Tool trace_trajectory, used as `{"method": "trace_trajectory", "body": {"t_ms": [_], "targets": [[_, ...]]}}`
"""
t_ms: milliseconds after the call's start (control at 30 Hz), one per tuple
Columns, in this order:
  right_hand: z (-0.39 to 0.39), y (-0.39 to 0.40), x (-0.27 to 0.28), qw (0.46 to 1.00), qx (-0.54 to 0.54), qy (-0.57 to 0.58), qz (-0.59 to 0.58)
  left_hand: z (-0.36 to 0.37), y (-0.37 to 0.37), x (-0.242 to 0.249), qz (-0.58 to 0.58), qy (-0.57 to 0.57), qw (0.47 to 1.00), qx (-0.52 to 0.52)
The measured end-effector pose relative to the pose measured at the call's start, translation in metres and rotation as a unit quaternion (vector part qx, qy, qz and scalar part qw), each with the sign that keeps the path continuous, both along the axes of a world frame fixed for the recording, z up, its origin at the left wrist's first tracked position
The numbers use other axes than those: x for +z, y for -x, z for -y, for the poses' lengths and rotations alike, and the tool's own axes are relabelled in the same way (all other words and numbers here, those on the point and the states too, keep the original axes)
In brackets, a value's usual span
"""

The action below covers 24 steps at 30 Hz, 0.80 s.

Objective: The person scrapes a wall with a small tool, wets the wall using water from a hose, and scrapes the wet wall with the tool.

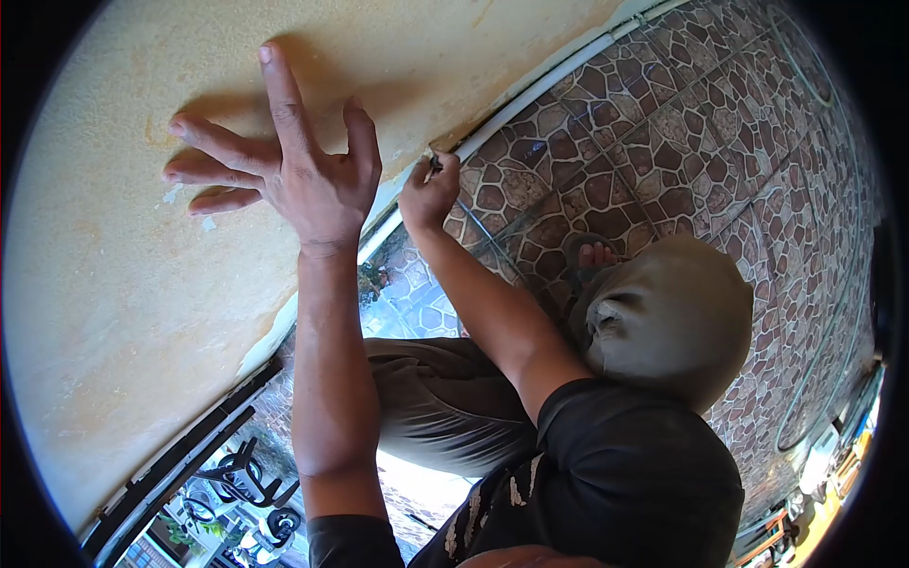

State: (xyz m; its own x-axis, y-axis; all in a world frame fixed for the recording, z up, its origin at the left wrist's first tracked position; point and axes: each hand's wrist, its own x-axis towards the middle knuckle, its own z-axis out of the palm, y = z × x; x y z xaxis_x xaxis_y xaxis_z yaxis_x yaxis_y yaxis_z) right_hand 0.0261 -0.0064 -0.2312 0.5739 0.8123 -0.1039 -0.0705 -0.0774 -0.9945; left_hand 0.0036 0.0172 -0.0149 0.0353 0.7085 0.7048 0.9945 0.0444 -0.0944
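My left hand (317,175) is spread against the yellowish plastered wall (114,246), its fingers stretched apart, and it holds nothing. My right hand (431,197) is lower, at the foot of the wall, with the fingers closed in a pinch. Something small and dark (436,165) shows between the fingertips, too little of it visible to name. Right beside those fingers, a white strip or pipe (568,68) runs along the joint between wall and floor. Small pale patches of bare or chipped paint (208,223) mark the wall under my left hand.
Stone-patterned floor tiles (682,142) spread out to the right. My bent knee (672,317) and sandalled foot (595,256) are close by my right arm. A thin hose (791,417) curves over the floor. Dark rails (180,454) and a parked motorbike (270,535) appear at lower left.
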Motion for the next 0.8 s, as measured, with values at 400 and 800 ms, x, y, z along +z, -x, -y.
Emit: {"method": "trace_trajectory", "body": {"t_ms": [400,800], "targets": [[0.010,0.010,-0.001,0.997,0.013,0.050,0.052,0.010,0.007,0.038,0.023,-0.078,0.994,-0.079],[0.051,0.035,0.014,0.996,0.087,-0.035,0.009,0.015,0.019,0.046,-0.030,-0.134,0.981,-0.134]]}}
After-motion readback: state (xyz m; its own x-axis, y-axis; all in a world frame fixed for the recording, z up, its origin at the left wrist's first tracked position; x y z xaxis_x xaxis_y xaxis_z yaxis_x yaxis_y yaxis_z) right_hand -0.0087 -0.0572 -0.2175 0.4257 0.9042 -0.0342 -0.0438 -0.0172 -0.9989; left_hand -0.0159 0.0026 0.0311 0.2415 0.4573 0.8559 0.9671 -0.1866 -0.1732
